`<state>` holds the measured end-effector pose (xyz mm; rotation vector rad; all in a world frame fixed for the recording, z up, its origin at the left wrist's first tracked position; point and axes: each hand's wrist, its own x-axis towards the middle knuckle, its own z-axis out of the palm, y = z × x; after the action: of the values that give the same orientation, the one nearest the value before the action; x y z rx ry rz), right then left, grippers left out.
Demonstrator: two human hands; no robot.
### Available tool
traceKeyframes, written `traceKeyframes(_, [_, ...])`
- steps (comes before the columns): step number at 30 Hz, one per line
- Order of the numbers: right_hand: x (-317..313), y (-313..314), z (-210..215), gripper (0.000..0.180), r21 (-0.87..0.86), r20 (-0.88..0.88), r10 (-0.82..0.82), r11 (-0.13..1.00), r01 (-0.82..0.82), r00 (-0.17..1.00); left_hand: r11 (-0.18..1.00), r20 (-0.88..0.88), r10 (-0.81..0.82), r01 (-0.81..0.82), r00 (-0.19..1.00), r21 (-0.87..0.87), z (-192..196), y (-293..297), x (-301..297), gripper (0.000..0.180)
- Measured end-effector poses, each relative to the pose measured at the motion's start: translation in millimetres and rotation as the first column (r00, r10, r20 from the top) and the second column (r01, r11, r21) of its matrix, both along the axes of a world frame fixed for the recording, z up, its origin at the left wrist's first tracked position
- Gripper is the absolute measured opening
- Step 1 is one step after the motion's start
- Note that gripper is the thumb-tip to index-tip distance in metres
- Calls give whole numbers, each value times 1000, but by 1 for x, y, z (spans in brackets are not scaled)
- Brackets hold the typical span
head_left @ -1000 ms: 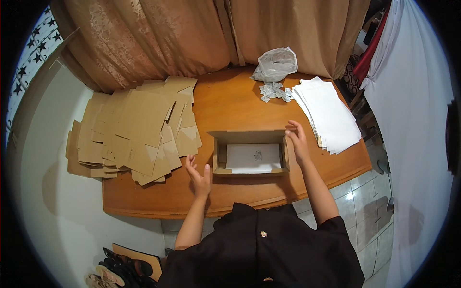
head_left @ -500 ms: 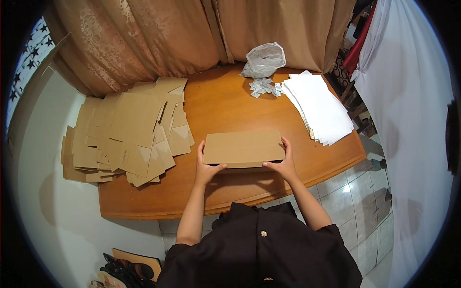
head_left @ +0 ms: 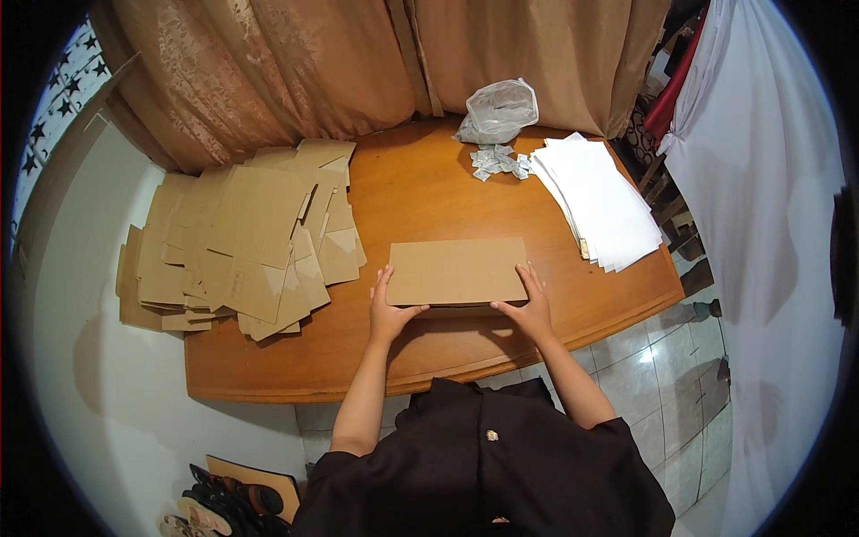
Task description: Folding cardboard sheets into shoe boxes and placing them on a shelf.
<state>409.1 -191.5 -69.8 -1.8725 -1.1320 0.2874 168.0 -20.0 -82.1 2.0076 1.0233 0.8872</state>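
A brown cardboard box (head_left: 458, 271), its top panel lying flat, is between my two hands above the near middle of the wooden table (head_left: 420, 201). My left hand (head_left: 390, 309) grips its left near corner, thumb along the front edge and fingers up the left side. At the right near corner my right hand (head_left: 530, 304) holds it the same way, its thumb pointing inward. The box's underside and its inside are hidden from me.
Several flattened cardboard boxes (head_left: 255, 215) are piled on the left. At the back right lie a clear plastic bag (head_left: 501, 112), small packets (head_left: 497, 161) and a stack of white paper (head_left: 598, 201). Shoes (head_left: 234, 501) stand at lower left; a white curtain (head_left: 752, 179) hangs at right.
The box's top now looks flatter, and the front strip that showed along its near edge has gone from sight. My hands stay at the near corners, shifted slightly with the box.
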Motion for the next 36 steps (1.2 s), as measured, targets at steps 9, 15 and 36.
traceKeyframes(9, [-3, -18, -13, 79, -57, 239, 22, 998, -9, 971, 966, -163, 106, -62, 981, 253, 3, -21, -8, 70])
traceKeyframes(15, [-4, -14, -12, 64, -86, 288, 62, 996, -39, 956, 844, -342, 17, 170, 940, 509, 1, -45, 9, 32])
traceKeyframes(36, [29, 21, -23, 41, -97, -482, 225, 947, -307, 847, 988, 51, 127, -121, 991, -94, -34, -52, 10, 51])
